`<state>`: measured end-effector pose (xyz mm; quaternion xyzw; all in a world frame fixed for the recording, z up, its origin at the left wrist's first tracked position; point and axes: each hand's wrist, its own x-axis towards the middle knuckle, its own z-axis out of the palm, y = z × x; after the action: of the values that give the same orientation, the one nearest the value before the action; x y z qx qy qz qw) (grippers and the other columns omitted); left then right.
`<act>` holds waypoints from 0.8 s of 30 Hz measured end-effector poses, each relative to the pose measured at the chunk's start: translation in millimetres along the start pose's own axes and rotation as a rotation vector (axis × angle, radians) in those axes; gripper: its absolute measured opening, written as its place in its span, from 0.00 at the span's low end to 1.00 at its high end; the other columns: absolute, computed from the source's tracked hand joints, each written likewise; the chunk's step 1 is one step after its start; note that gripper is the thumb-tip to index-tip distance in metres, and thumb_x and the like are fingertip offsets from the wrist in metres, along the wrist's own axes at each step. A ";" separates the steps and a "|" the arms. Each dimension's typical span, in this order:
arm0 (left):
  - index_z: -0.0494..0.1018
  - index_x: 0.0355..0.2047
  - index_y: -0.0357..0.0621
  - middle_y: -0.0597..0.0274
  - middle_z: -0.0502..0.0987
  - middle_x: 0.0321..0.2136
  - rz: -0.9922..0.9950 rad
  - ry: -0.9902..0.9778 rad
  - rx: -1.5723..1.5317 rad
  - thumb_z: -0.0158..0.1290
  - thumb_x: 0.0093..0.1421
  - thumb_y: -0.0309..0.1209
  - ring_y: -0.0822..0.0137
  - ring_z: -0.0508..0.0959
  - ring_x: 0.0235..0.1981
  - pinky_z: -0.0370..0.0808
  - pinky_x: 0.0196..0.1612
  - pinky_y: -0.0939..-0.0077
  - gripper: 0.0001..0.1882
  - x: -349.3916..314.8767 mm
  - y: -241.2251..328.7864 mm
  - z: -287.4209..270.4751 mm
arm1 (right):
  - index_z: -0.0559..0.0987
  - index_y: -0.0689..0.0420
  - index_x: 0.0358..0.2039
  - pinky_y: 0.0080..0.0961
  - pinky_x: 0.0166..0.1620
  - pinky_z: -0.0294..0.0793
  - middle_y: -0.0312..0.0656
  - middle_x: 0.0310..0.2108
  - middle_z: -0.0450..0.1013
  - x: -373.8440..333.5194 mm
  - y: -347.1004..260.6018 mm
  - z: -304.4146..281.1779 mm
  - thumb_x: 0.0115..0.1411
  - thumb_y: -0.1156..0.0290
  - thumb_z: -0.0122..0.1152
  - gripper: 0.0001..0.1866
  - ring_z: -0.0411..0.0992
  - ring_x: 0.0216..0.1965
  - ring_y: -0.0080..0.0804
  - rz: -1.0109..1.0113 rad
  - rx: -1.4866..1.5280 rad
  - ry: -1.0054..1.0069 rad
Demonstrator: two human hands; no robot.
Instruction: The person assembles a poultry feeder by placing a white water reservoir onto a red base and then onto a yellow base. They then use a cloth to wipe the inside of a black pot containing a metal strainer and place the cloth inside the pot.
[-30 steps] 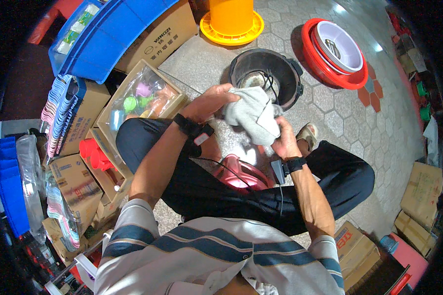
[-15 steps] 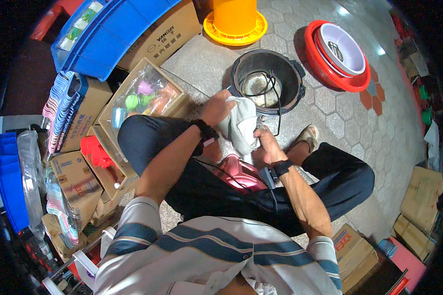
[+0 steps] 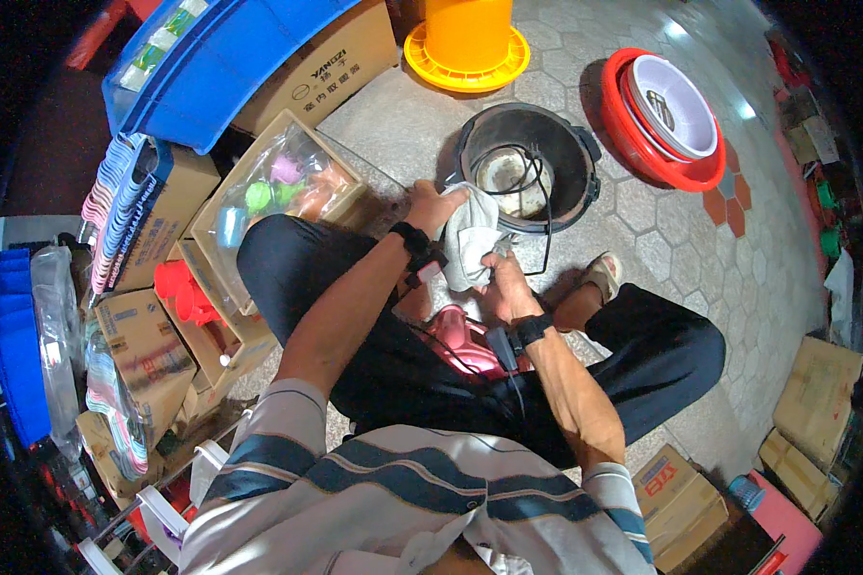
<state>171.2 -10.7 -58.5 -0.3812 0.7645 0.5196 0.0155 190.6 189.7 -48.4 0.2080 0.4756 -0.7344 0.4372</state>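
My left hand [image 3: 438, 203] grips the top of a white cloth [image 3: 470, 244] just in front of my knees. My right hand [image 3: 506, 286] holds the lower part of the same cloth, close to a dark red object [image 3: 460, 337] lying between my legs. A black pot-shaped cooker body [image 3: 525, 168] stands on the floor right behind the cloth, with a black cord looped inside and over its rim. Both wrists carry black bands. I sit low with my dark trousers spread to both sides.
An orange bucket [image 3: 467, 34] and a red basin holding a white bowl [image 3: 666, 115] stand at the back. A blue crate [image 3: 211, 57] and cardboard boxes [image 3: 288, 187] of coloured plastic goods crowd the left. More cartons [image 3: 815, 402] lie at the right.
Both hands have brought the white cloth down and nearer to the pot, the left hand shifting from the cloth's side to its top. The view has also tilted slightly.
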 end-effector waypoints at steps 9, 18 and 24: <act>0.69 0.61 0.44 0.38 0.77 0.50 -0.070 -0.451 -0.167 0.56 0.62 0.46 0.50 0.78 0.53 0.75 0.55 0.64 0.31 -56.0 12.5 9.6 | 0.59 0.53 0.63 0.49 0.44 0.78 0.44 0.48 0.69 -8.3 12.2 1.6 0.54 0.78 0.53 0.34 0.72 0.44 0.41 0.065 -0.149 0.039; 0.67 0.61 0.47 0.46 0.78 0.50 0.562 -0.678 0.272 0.57 0.60 0.40 0.51 0.80 0.49 0.76 0.52 0.62 0.29 -42.6 -8.0 2.7 | 0.63 0.58 0.59 0.38 0.38 0.75 0.43 0.41 0.71 -21.3 2.9 13.4 0.51 0.72 0.56 0.32 0.72 0.39 0.36 0.020 -0.022 -0.005; 0.76 0.51 0.47 0.56 0.81 0.43 0.468 -0.995 0.336 0.58 0.59 0.39 0.58 0.81 0.45 0.76 0.48 0.66 0.20 -32.4 -17.6 0.1 | 0.76 0.51 0.39 0.28 0.38 0.69 0.36 0.35 0.76 -25.0 -1.4 1.1 0.55 0.61 0.53 0.13 0.72 0.36 0.30 0.136 -0.081 -0.106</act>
<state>204.6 4.8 -58.7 0.0961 0.8012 0.4973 0.3185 202.9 200.1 -29.2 0.1828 0.4659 -0.6931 0.5188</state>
